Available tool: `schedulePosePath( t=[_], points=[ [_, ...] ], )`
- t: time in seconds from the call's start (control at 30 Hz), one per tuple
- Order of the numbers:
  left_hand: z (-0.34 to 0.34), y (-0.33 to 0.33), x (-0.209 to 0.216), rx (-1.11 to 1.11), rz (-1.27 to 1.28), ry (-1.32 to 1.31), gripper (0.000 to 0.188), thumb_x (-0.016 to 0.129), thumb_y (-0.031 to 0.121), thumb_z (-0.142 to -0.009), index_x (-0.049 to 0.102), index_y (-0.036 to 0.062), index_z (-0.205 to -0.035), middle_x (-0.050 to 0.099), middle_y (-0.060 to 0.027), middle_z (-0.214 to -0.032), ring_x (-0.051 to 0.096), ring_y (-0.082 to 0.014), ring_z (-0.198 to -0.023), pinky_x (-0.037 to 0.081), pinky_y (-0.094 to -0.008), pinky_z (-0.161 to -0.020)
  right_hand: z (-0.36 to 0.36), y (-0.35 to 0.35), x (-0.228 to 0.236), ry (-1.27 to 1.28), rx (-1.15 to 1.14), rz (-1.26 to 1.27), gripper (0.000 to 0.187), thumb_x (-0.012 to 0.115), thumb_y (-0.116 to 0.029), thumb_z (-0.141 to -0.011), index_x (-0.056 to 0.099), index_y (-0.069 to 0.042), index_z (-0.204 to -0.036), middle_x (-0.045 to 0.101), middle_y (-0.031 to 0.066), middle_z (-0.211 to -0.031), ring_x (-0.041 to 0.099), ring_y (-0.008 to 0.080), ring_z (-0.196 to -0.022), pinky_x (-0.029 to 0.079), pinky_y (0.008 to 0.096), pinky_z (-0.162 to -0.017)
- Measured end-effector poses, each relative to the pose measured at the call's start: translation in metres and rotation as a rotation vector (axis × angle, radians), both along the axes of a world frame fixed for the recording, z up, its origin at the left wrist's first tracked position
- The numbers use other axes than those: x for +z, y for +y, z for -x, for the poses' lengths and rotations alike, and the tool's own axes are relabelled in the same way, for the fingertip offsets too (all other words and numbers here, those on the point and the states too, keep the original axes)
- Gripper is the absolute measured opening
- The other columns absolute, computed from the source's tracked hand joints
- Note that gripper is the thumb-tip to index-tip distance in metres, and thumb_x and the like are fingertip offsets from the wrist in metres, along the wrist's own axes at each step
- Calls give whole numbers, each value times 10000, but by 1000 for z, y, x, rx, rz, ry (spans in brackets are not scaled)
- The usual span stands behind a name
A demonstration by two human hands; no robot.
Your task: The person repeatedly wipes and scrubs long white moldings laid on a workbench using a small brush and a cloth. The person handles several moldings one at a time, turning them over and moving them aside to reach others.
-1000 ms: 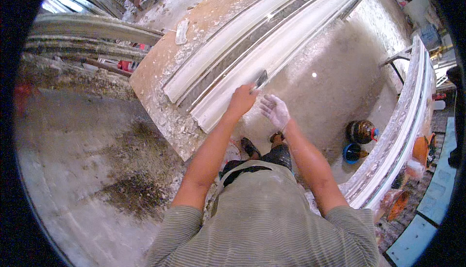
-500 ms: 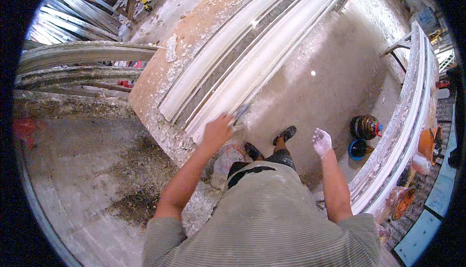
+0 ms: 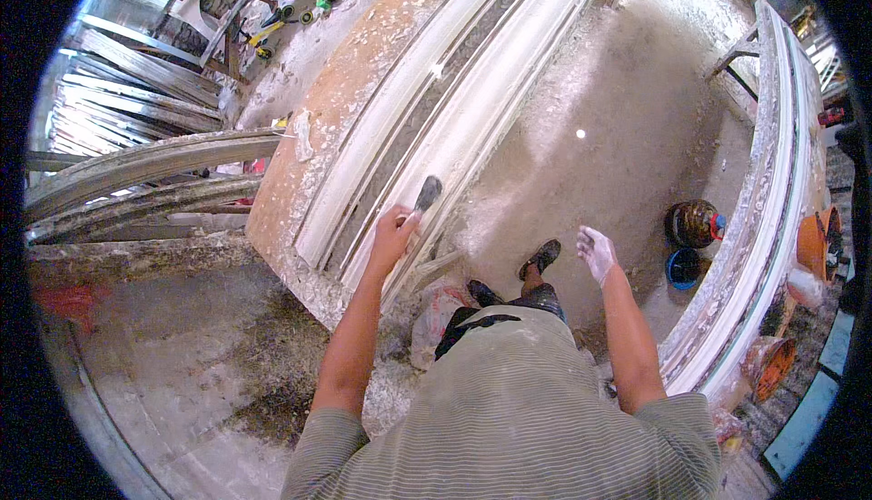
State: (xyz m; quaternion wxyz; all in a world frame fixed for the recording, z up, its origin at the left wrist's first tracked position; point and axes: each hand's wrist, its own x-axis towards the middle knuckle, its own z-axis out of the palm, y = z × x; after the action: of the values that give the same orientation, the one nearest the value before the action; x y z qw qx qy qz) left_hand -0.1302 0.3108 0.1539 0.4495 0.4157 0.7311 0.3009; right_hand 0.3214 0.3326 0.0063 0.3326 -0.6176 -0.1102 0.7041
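Note:
My left hand (image 3: 392, 238) grips a small flat metal scraper (image 3: 425, 194) whose blade rests against the long curved white plaster moulding (image 3: 472, 118) lying on a worn brown workbench (image 3: 350, 100). My right hand (image 3: 597, 253), white with plaster, hangs free in the air to the right with its fingers spread, holding nothing. Below it are my dark shoes (image 3: 542, 257) on the dusty floor.
A second curved white moulding (image 3: 772, 182) runs down the right side. A dark round pot (image 3: 693, 223) and a blue bowl (image 3: 683, 267) sit on the floor beside it, orange buckets (image 3: 816, 243) further right. Curved metal rails (image 3: 145, 164) lie at the left. A person sits far off at top left.
My right hand left the moulding and swung out to the right. My left hand slid down along the moulding with the scraper, and I stepped back.

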Motion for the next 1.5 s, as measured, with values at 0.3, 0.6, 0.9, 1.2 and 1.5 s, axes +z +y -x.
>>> schedulePosePath(
  t=[0.3, 0.6, 0.9, 1.2, 1.5],
  points=[
    [-20, 29, -11, 9, -139, 61, 193, 672, 220, -902, 594, 43, -919, 600, -65, -626, 494, -114, -415, 352, -286, -369, -106, -100, -92, -377, 113, 211, 129, 609, -258, -883, 614, -141, -937, 582, -6, -746, 549, 150, -589, 449, 315, -512],
    [-44, 49, -1, -12, -71, 64, 226, 640, 260, -923, 613, 40, -965, 626, -87, -789, 590, -169, -708, 465, -329, -620, -163, -197, -164, -696, 647, 379, 126, 608, -238, -872, 659, -124, -881, 636, 27, -745, 588, 170, -540, 472, 329, -447],
    [40, -127, 6, -153, -176, 381, 246, 611, 239, -940, 572, 20, -1044, 638, -130, -941, 627, -216, -907, 488, -358, -818, -74, -141, -109, -502, 553, 12, 196, 614, -269, -893, 657, -84, -941, 647, 23, -794, 592, 139, -618, 462, 317, -506],
    [18, -154, 2, -100, -93, 443, 267, 558, 231, -947, 530, 7, -1091, 643, -260, -1011, 624, -440, -954, 496, -476, -805, 136, -39, 3, -210, 569, -156, 415, 561, -355, -942, 586, -54, -1227, 659, 83, -1108, 632, 196, -911, 502, 333, -763],
    [-60, 39, -14, -144, -109, 364, 346, 526, 259, -943, 503, 11, -1182, 611, -343, -1032, 582, -497, -1008, 453, -552, -868, 230, 75, 58, 494, 34, -171, 529, 497, -421, -975, 455, -30, -1329, 562, 143, -1262, 561, 270, -1156, 469, 388, -941]
  ],
)
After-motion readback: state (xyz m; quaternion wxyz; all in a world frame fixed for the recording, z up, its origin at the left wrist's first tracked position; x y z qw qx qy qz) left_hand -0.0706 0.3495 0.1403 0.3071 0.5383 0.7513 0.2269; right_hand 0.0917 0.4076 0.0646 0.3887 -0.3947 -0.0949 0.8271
